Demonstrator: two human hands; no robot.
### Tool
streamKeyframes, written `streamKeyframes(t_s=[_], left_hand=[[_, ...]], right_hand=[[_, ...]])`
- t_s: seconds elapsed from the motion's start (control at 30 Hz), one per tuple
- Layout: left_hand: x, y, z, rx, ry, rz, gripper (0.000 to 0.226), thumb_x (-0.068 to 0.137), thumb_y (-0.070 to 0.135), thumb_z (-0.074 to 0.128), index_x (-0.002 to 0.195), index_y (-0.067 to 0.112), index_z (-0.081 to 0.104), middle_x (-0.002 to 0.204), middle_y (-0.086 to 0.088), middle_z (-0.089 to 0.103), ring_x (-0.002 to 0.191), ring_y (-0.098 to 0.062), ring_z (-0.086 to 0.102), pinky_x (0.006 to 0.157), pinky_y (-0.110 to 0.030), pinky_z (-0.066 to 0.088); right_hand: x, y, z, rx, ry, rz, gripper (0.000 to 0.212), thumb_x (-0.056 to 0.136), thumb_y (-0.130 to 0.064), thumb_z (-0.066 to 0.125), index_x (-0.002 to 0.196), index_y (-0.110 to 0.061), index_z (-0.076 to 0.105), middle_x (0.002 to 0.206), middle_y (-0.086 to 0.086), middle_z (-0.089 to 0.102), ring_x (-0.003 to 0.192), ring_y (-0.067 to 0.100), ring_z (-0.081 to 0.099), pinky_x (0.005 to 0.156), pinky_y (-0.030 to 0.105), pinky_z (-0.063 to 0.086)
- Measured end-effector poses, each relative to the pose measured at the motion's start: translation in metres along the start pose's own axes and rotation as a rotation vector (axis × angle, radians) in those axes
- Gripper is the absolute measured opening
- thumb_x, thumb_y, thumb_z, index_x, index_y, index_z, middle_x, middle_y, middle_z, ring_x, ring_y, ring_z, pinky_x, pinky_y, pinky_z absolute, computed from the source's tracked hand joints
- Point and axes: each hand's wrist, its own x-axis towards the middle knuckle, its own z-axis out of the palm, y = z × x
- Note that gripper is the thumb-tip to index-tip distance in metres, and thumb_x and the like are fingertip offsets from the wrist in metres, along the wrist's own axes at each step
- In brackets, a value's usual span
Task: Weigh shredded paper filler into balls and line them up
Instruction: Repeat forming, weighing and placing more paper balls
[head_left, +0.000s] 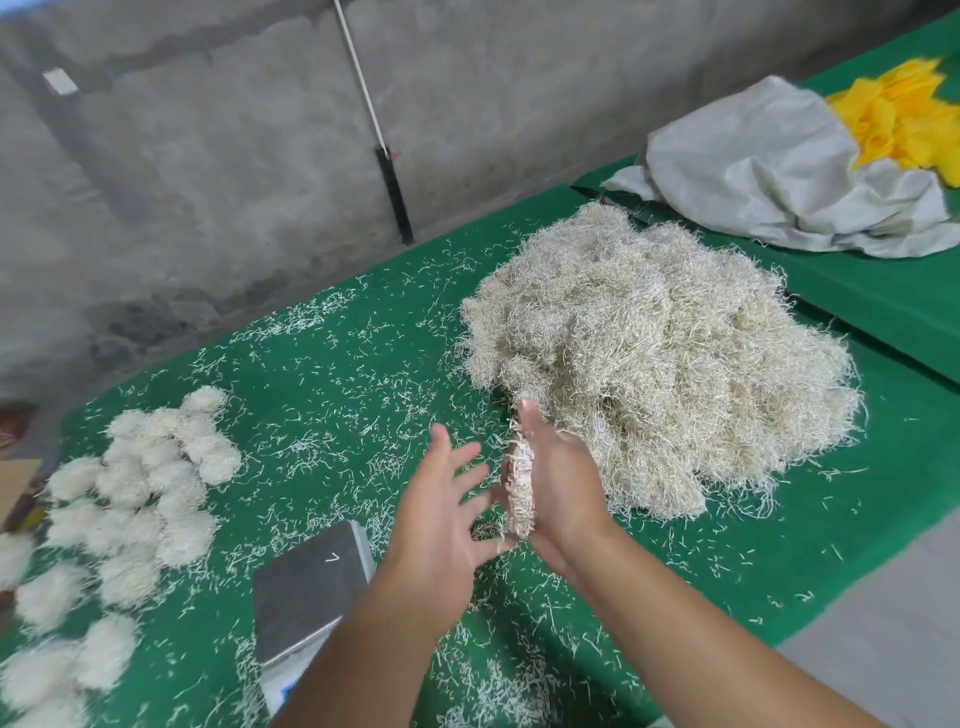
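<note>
Both hands raised over the green table, a wad of shredded paper between the palms.

Right hand (558, 478) stands on edge, fingers straight and pointing away, with the wad (519, 491) lying against its palm. Left hand (441, 512) faces it, fingers straight and spread; its fingertips appear just short of the wad, contact not certain. Neither hand curls around the wad. The big pile (660, 358) of loose shreds lies on the table (332, 353) just behind and right of the hands. The scale (306, 587), its steel pan bare except for one strand, sits at near centre, partly under the left forearm. Finished balls (135, 499) are clustered at left, touching one another. Loose strands litter the cloth. A grey sack (774, 171) with yellow material (904, 114) lies at far right.
</note>
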Motion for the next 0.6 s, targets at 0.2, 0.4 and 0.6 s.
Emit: streamKeyframes(t_s=[0.2, 0.4, 0.6], left_hand=[[-0.001, 0.0, -0.031, -0.134, -0.338, -0.142, 0.057, 0.103, 0.043, 0.062, 0.146, 0.008, 0.052, 0.14, -0.021, 0.064, 0.13, -0.036, 0.062, 0.107, -0.061, 0.049], [0.013, -0.031, -0.066, 0.33, 0.208, 0.085, 0.026, 0.103, 0.012, 0.061, 0.129, 0.013, 0.066, 0.118, -0.013, 0.074, 0.103, -0.03, 0.075, 0.084, -0.047, 0.064], [0.014, -0.069, -0.104, 0.195, 0.156, -0.085, 0.026, 0.101, 0.035, 0.063, 0.121, 0.019, 0.071, 0.109, -0.008, 0.078, 0.099, -0.028, 0.077, 0.077, -0.045, 0.064]], right_hand=[[-0.005, 0.027, 0.003, -0.559, -0.239, -0.295, 0.085, 0.099, -0.082, 0.019, 0.09, -0.014, 0.069, 0.078, 0.01, 0.073, 0.063, 0.019, 0.069, 0.072, 0.041, 0.062], [-0.005, 0.057, -0.008, -0.61, -0.451, -0.118, 0.052, 0.097, -0.084, 0.023, 0.124, -0.058, 0.059, 0.112, -0.043, 0.062, 0.11, -0.019, 0.057, 0.105, 0.023, 0.044], [-0.013, 0.089, -0.029, -0.695, -0.577, 0.088, 0.038, 0.086, -0.062, 0.076, 0.117, -0.071, 0.057, 0.109, -0.04, 0.068, 0.098, -0.003, 0.072, 0.084, 0.024, 0.062]])
